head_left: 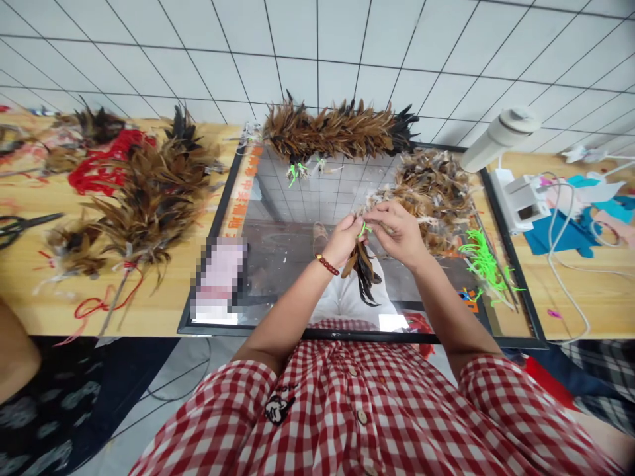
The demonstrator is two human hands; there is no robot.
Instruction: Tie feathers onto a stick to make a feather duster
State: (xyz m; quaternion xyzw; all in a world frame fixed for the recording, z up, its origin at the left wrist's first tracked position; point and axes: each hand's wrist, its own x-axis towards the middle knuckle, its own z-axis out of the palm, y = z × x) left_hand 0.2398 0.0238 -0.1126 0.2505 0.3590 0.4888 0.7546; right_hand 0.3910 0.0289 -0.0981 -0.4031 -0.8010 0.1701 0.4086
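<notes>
My left hand (343, 239), with a beaded bracelet at the wrist, is closed round the upper end of a small bunch of brown and black feathers (366, 274). The feathers hang down over the dark glassy panel (288, 264). A bright green tie (364, 230) shows at the top of the bunch, between the hands. My right hand (397, 231) has its fingers pinched together beside the tie; what they hold is too small to make out. Just behind my right hand lies a heap of loose brown feathers (436, 192).
A long feather roll (337, 129) lies along the back. Green strands (483, 261), a white bottle (501, 139) and a power adapter (526, 201) are at right. Feather bunches (153, 192), red cord (104, 165) and scissors (20, 227) lie left, near another person's limb (14, 354).
</notes>
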